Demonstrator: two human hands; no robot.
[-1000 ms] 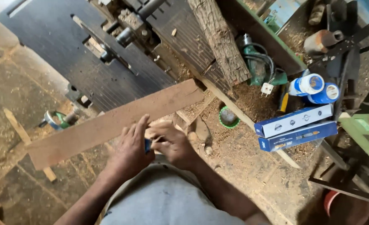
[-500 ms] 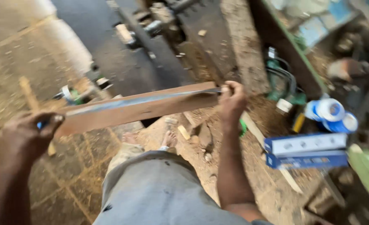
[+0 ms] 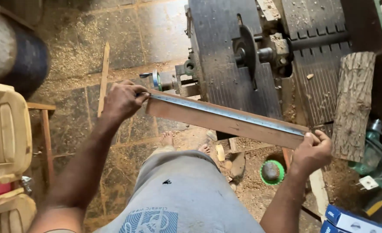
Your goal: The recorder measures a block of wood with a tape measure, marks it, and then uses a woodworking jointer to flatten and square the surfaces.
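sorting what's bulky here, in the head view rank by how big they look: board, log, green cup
1. board, longest, spanning between left hand and right hand
2. log, shorter but thicker
3. green cup, clearly smallest, though it sits lower, farther from the camera

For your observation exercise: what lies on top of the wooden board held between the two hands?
A metal measuring tape runs along the wooden board, from the left hand to the right hand. Its ends and case are hidden under the fingers.
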